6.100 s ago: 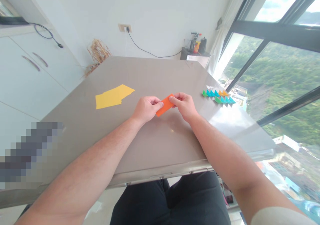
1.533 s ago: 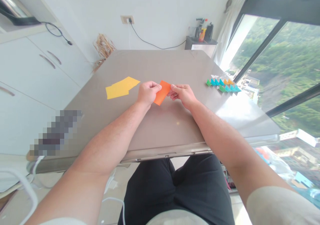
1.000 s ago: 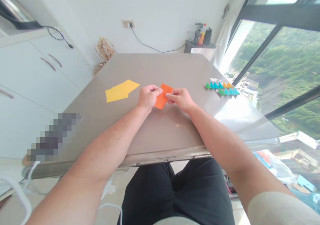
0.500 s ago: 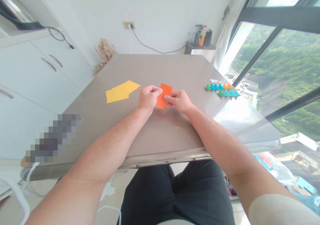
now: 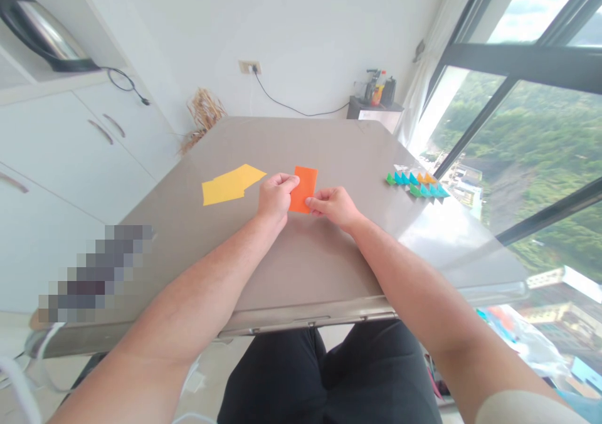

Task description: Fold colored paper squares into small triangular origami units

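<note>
An orange piece of paper point(image 5: 303, 189), rectangular and flat-looking, is held up just over the middle of the table. My left hand point(image 5: 276, 195) pinches its left edge between thumb and fingers. At the lower right edge, my right hand point(image 5: 335, 206) is closed on the same paper with thumb on top. To the left lie overlapping yellow paper sheets point(image 5: 230, 184). Over on the right stand two rows of small folded paper boats point(image 5: 416, 184) in green, blue and orange. Fingers behind the orange paper are hidden.
The grey table point(image 5: 301, 258) has its front edge close to my lap. A blurred-out dark object point(image 5: 96, 273) lies at its left corner. A window point(image 5: 531, 148) borders the right side. Beyond the far edge are a small cabinet point(image 5: 376, 115) with bottles and dried stalks point(image 5: 204, 113).
The orange paper was a narrow strip earlier and now shows a wider rectangle. It has turned more upright, and my right hand has shifted down to its lower right edge.
</note>
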A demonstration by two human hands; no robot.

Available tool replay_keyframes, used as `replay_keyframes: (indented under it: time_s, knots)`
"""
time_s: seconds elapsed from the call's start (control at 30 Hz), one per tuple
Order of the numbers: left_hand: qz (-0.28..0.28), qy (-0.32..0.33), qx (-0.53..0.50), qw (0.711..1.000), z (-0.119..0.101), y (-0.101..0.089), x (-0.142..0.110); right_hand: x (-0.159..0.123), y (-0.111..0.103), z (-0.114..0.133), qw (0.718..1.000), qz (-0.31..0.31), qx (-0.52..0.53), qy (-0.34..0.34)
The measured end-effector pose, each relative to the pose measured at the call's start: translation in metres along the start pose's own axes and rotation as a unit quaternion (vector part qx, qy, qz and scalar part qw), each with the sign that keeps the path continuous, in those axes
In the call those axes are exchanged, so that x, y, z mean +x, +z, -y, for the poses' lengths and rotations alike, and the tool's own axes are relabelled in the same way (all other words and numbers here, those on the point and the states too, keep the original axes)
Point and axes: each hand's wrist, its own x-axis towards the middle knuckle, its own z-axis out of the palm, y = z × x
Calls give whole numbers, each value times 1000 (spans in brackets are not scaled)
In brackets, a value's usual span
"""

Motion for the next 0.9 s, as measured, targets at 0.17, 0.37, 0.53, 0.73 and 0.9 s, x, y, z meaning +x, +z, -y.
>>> replay_keyframes:
  time_s: [0.17,0.37,0.53,0.73,0.9]
  knots:
    - [-19,-5,12,1000,-1,-1,0,-2,0,1,1000,-1,-23,-5]
    - [-20,-18,-6,1000,1,-1,1,-3,2,2,999,8,-47,-9]
    - [-46,-23,-6,999,-1,-3,2,-1,1,-2,998,28,-55,-4]
    - [-56,-20,3,998,2,-5,5,-2,2,-2,993,43,-100,-43]
    - [-42,-49,-33,997,2,-5,5,-5,4,-1,986,33,-148,-75]
